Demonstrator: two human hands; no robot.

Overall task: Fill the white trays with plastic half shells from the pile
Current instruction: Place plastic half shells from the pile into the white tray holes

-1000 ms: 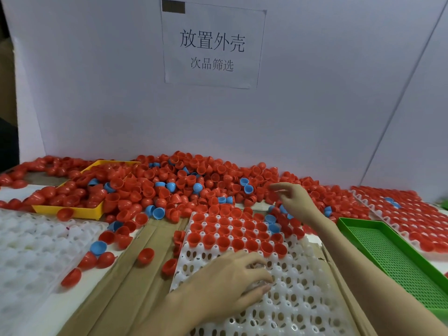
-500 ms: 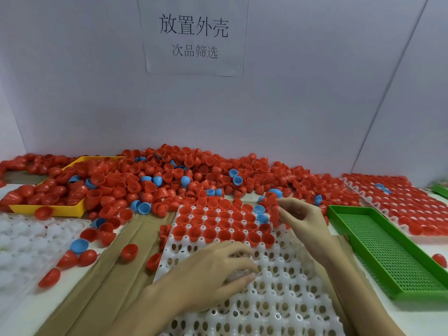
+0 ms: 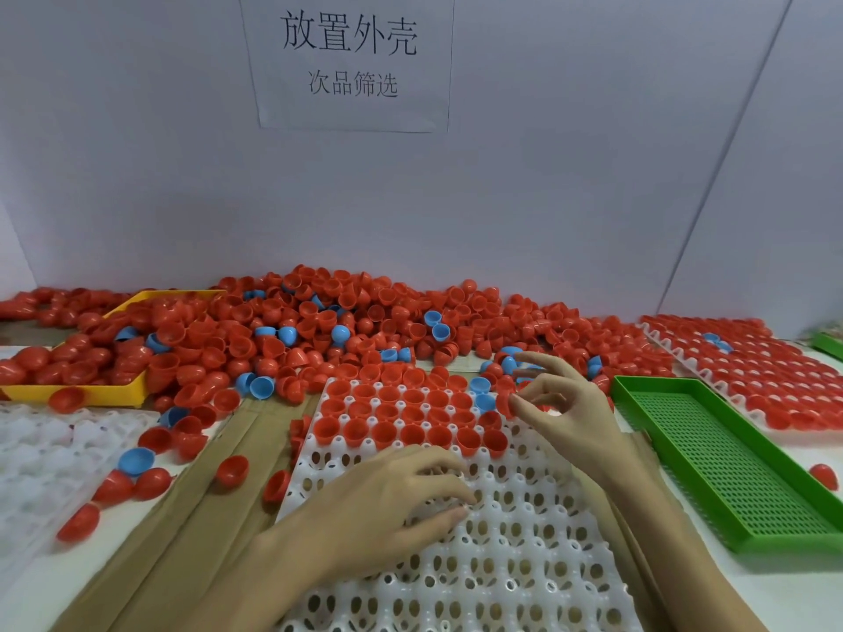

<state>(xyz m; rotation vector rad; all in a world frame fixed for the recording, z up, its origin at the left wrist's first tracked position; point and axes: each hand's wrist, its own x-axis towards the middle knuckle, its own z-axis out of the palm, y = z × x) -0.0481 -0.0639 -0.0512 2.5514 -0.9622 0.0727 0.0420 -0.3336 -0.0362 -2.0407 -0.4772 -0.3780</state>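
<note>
A single red half shell (image 3: 505, 402) is pinched between the thumb and forefinger of the right hand (image 3: 563, 403), held just above the right edge of the white tray (image 3: 524, 563) at the end of its filled rows. The other fingers (image 3: 545, 363) of that hand fan upward, loose and apart. The tray lies in the middle of the table, its far rows stocked with red shells and a few blue ones, its near rows bare. The left hand (image 3: 392, 499) rests flat on those bare cells near the tray's left edge, fingers lightly bent and pressing down, gripping nothing. Just beyond the tray's far edge the pile (image 3: 319, 330) of red and blue half shells spreads along the back of the table against the wall, well clear of the left hand and just behind the right one. Stray shells lie on the brown cardboard (image 3: 196, 508) beside the tray's left edge. A yellow tray (image 3: 68, 392) heaped with shells sits at the far left, with another white tray (image 3: 41, 453) in front of it. A green perforated tray (image 3: 730, 453) lies just right of the right forearm, and a full tray (image 3: 766, 371) of red shells beyond that. A paper notice (image 3: 349, 61) hangs on the back wall.
</note>
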